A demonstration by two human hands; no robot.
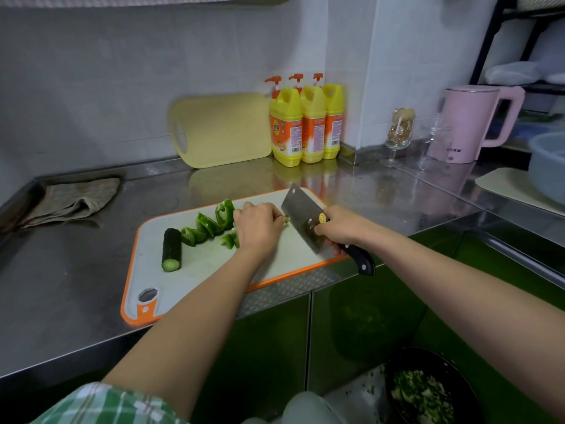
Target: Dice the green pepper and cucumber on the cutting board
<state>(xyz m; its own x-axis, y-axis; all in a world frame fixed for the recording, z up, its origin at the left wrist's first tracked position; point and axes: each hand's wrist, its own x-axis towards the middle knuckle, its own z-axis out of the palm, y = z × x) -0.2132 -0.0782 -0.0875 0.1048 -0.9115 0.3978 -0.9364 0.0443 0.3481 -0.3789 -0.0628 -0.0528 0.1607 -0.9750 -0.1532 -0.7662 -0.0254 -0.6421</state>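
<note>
Your right hand [339, 229] has its grip closed round the black handle of the cleaver [301, 214], edge down over the cutting board [195, 270]. Your left hand [260, 231] curls its grip on a piece of the green pepper [224, 211] just beside the blade. The other pieces lie to its left. The cucumber [171, 250] lies farther left on the board, on the steel counter [61, 286].
</note>
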